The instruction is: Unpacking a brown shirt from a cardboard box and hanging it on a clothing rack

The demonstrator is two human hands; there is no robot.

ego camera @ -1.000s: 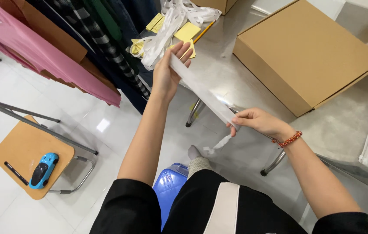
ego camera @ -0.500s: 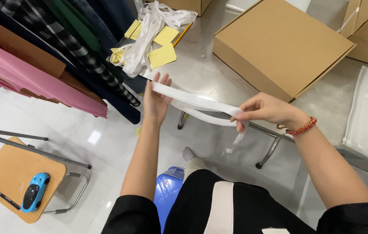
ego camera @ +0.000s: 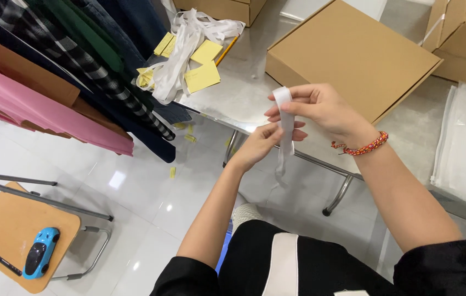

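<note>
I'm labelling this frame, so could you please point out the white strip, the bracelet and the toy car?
white strip [ego camera: 286,129], head view, middle of strip.
bracelet [ego camera: 365,147], head view, beads on wrist.
toy car [ego camera: 40,252], head view, blue roof.

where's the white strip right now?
Head view, centre: the white strip hangs folded between both hands, top pinched by the right hand, left hand just below, in front of the cardboard box.
</note>
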